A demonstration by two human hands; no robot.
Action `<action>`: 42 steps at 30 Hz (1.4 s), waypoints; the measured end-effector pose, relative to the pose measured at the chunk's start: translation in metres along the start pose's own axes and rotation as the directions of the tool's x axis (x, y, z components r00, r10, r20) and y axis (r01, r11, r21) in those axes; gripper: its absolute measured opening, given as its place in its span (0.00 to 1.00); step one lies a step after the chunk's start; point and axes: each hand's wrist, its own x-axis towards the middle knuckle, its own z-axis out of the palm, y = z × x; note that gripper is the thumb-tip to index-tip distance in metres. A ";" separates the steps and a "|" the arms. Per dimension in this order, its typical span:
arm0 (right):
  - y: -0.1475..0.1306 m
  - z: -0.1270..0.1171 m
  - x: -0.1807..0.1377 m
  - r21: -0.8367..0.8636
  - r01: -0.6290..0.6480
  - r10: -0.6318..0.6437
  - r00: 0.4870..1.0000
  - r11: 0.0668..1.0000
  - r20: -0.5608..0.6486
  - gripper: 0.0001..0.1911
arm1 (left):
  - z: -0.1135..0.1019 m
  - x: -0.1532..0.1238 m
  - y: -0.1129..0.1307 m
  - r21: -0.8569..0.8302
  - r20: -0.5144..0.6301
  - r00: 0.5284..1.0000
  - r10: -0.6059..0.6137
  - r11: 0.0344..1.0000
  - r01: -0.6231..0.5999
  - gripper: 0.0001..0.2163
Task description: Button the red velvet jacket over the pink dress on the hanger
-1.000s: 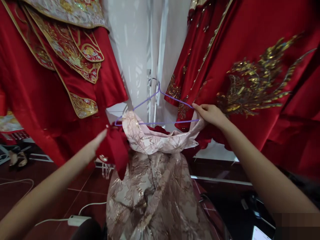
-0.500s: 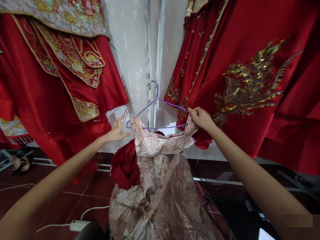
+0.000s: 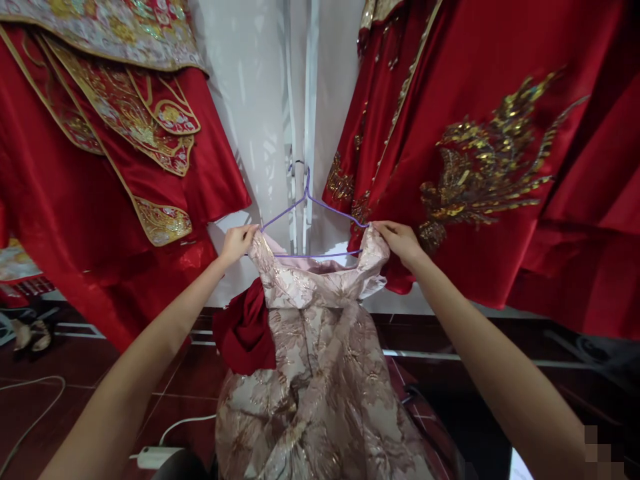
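Note:
A pale pink dress with a metallic gold floral pattern hangs in front of me on a purple wire hanger. My left hand pinches the dress's left shoulder strap at the hanger's end. On the other side, my right hand is closed on the right strap, against the hanger's sloping arm. A dark red gathered piece of fabric sits at the left of the dress's waist. The hanger's hook stands upright near a white metal post.
Red gowns with gold embroidery hang at left and right. Behind is a white post with pale curtain. On the dark red tiled floor lie a white power strip, a cable and shoes.
My left hand, open beside the strap before, has moved in and closed on it. The right hand keeps its hold. The view has shifted slightly.

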 end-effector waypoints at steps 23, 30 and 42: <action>-0.016 0.010 -0.110 -0.401 0.376 -0.098 0.820 0.835 0.564 0.15 | 0.009 -0.072 0.104 0.149 0.285 0.670 0.685 0.659 -0.737 0.13; -0.066 0.005 -0.111 -0.335 0.484 -0.239 0.790 0.809 0.564 0.15 | 0.079 -0.041 0.137 0.075 0.366 0.756 0.543 0.792 -0.605 0.16; -0.006 -0.038 -0.083 -0.401 0.172 -0.213 0.975 0.900 -0.058 0.15 | 0.044 -0.076 0.128 0.072 0.298 0.789 0.537 0.812 -0.580 0.17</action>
